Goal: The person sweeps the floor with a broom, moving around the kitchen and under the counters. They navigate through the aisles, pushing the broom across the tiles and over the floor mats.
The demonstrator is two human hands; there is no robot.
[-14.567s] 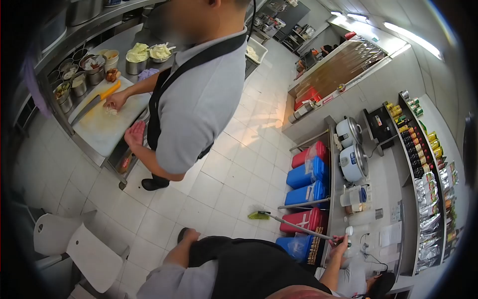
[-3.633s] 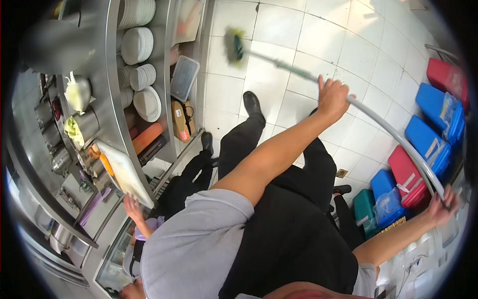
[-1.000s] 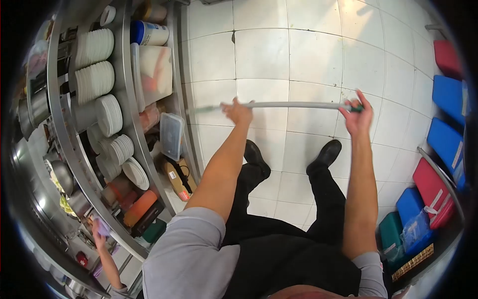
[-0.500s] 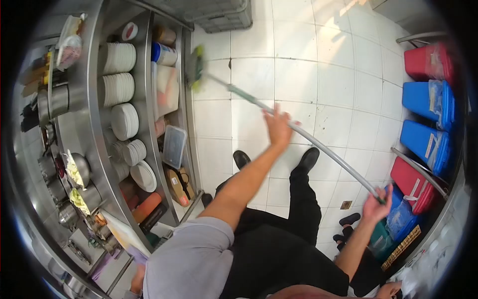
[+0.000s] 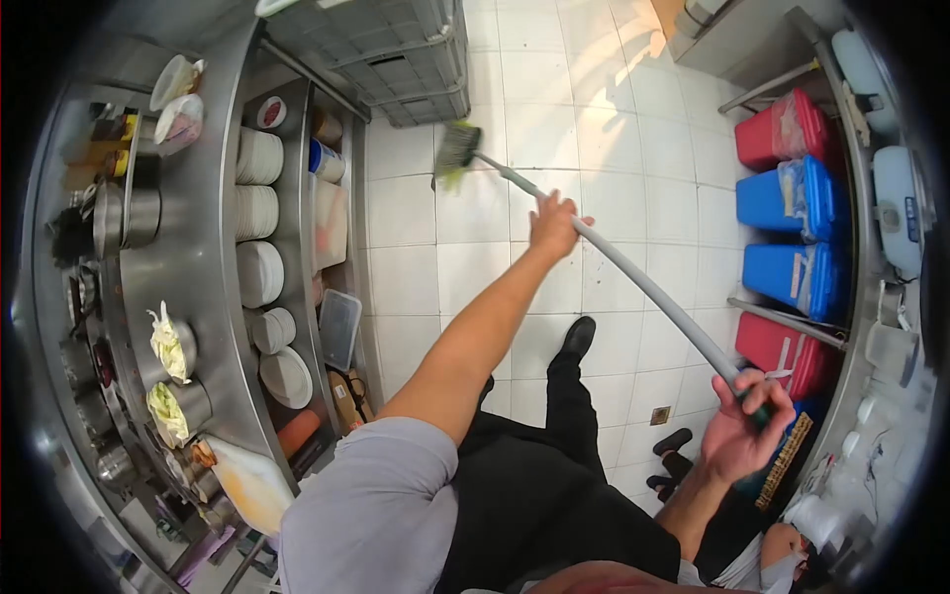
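Note:
A long-handled broom lies slantwise across the view. Its dark bristle head (image 5: 457, 156) with yellow-green tips is over the white floor tiles, near the grey crates. My left hand (image 5: 556, 228) grips the grey handle (image 5: 648, 287) partway along, with the arm stretched forward. At the near end of the handle, my right hand (image 5: 747, 421) is curled round the dark green grip, palm partly turned up. Both my hands are on the same broom.
Steel shelving (image 5: 213, 228) with stacked white plates (image 5: 259, 211) runs along the left. Grey crates (image 5: 396, 64) stand ahead. Red and blue bins (image 5: 782, 198) fill a rack on the right. Another person's dark shoe (image 5: 673, 442) shows at lower right, near a floor drain (image 5: 660, 416).
The broom head has moved away from the left shelving, towards the crates. My right hand's fingers are curled more. The view has shifted, showing more of the crates and the right rack.

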